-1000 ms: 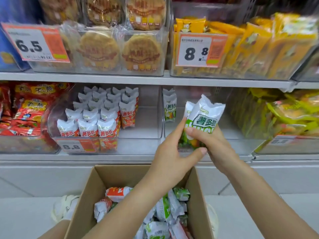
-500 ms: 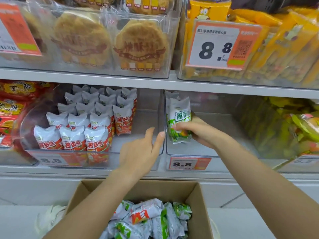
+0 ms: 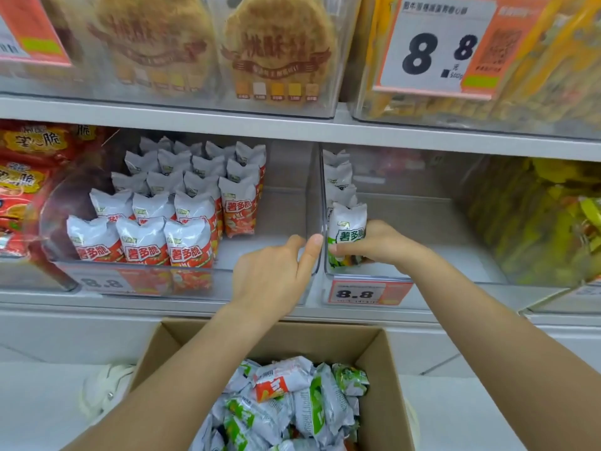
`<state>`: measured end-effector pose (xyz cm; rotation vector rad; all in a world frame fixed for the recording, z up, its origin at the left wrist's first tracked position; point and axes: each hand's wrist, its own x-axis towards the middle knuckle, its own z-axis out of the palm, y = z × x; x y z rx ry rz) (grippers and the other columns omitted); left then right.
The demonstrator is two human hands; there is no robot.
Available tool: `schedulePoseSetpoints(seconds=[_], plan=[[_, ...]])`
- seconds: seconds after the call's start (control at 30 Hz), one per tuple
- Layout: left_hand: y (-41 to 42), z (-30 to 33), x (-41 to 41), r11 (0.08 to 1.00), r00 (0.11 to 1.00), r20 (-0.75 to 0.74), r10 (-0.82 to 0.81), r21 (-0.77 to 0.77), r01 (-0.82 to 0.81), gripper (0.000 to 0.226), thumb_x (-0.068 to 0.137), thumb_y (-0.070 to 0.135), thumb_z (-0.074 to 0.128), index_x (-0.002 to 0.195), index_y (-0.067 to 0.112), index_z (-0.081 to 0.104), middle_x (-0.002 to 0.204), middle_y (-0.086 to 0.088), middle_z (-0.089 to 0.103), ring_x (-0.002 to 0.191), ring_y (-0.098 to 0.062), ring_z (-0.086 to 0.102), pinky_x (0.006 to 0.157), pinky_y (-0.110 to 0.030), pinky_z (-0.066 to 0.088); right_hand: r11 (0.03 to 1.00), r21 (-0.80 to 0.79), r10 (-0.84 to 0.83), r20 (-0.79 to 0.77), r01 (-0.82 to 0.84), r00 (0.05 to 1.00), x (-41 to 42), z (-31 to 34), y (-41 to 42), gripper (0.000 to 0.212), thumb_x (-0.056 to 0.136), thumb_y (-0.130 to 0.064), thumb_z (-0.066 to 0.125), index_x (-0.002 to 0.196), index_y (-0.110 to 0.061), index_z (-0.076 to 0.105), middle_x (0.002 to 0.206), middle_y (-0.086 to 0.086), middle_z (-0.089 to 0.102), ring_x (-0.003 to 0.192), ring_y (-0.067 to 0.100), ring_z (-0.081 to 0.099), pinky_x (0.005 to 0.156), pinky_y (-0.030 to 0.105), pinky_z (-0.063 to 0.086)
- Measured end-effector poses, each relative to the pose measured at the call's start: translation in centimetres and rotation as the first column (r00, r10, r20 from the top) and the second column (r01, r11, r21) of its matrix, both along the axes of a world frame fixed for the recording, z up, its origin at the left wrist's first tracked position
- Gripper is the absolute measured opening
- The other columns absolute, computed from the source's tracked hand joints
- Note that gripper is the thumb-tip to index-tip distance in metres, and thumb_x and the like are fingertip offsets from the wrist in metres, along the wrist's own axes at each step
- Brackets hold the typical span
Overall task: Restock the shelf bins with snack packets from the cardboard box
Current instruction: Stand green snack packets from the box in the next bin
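My right hand [image 3: 374, 244] grips a green-and-white snack packet [image 3: 346, 226] upright at the front left of the right clear bin [image 3: 422, 222], in front of a short row of like packets [image 3: 338, 177]. My left hand [image 3: 276, 271] is just left of it with relaxed fingers, its fingertips touching the wall between the two bins and holding nothing. The left clear bin [image 3: 276, 222] holds several rows of red-and-white packets [image 3: 182, 203]. Below, the open cardboard box [image 3: 156, 353] contains a heap of green and red packets [image 3: 292, 405].
The upper shelf [image 3: 292, 125] carries bins of round cakes [image 3: 276, 50] and yellow packs behind an 8.8 price tag [image 3: 435, 47]. Red bags [image 3: 22, 177] fill the far left bin, yellow-green bags [image 3: 546, 222] the far right one. A white shoe [image 3: 104, 388] shows beside the box.
My right hand has carried the green packet from above the box into the right bin and set it low at the front. My left hand let go and moved to the bin wall.
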<state>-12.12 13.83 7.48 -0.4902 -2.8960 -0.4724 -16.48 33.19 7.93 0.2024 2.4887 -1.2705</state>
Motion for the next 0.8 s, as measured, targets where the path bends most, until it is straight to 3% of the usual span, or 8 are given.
schedulePoseSetpoints(seconds=[0.13,0.27,0.37,0.53,0.67,0.73,0.8], plan=[[0.0,0.0,0.1,1.0,1.0,0.006,-0.003,0.004,0.003,0.058,0.095,0.054,0.006,0.102,0.026,0.056,0.073,0.0,0.063,0.084,-0.023,0.064,0.057,-0.03,0.034,0.998,0.058,0.015,0.025,-0.017,1.0,-0.1,0.3,-1.0,0.032,0.072,-0.039,0.079,0.093,-0.018,0.068,0.094,0.002,0.07,0.09,0.019,0.064,0.085,0.036,0.053],[0.0,0.1,0.1,1.0,1.0,0.02,0.0,0.009,0.0,0.059,0.095,0.055,0.005,0.096,0.027,0.057,0.067,0.004,0.053,0.083,-0.022,0.063,0.058,-0.03,0.034,1.0,-0.022,0.013,0.109,-0.011,0.994,0.3,1.5,-0.5,0.04,0.075,-0.023,0.08,0.11,-0.017,0.063,0.106,0.0,0.069,0.098,0.014,0.065,0.08,0.027,0.054],[0.1,0.1,0.1,1.0,1.0,0.026,0.001,0.017,-0.002,0.059,0.092,0.056,0.001,0.084,0.028,0.052,0.066,0.004,0.052,0.08,-0.021,0.062,0.057,-0.03,0.034,0.994,-0.098,-0.03,0.075,0.037,0.997,0.5,1.5,-0.6,0.038,0.077,-0.006,0.076,0.111,-0.014,0.06,0.107,0.004,0.07,0.098,0.018,0.067,0.089,0.034,0.055],[0.0,0.2,0.2,1.0,0.999,0.034,0.011,-0.002,-0.011,0.065,0.09,0.057,-0.003,0.075,0.024,0.052,0.061,0.004,0.051,0.073,-0.021,0.059,0.056,-0.03,0.037,0.995,-0.078,-0.057,0.021,0.059,0.998,0.6,0.8,-1.0,0.04,0.077,-0.005,0.076,0.112,-0.012,0.06,0.104,0.004,0.069,0.098,0.022,0.066,0.091,0.041,0.054],[-0.1,0.4,0.1,1.0,0.998,0.063,0.01,0.016,-0.011,0.059,0.095,0.057,0.006,0.077,0.024,0.051,0.065,0.005,0.053,0.073,-0.02,0.054,0.056,-0.031,0.032,0.998,0.03,-0.05,0.031,0.049,0.998,1.0,1.3,-0.2,0.056,0.079,-0.021,0.076,0.129,-0.018,0.051,0.118,0.001,0.062,0.108,0.019,0.059,0.087,0.036,0.053],[-0.5,0.6,0.2,0.991,0.999,0.05,-0.011,0.137,0.004,0.05,0.098,0.054,0.015,0.088,0.025,0.055,0.074,0.01,0.054,0.078,-0.017,0.053,0.057,-0.031,0.032,0.99,0.122,-0.075,-0.013,0.076,0.997,1.8,1.9,0.0,0.072,0.08,-0.031,0.074,0.142,-0.017,0.04,0.129,0.003,0.056,0.114,0.022,0.055,0.09,0.038,0.052],[-1.2,0.7,0.9,0.952,0.998,-0.05,-0.042,0.3,0.055,0.042,0.102,0.045,0.027,0.109,0.022,0.061,0.095,0.006,0.062,0.093,-0.017,0.055,0.07,-0.034,0.042,0.972,0.17,-0.134,-0.168,0.163,0.977,3.9,2.9,-0.2,0.068,0.083,-0.033,0.071,0.142,-0.017,0.041,0.127,0.001,0.057,0.114,0.021,0.055,0.095,0.036,0.047]])
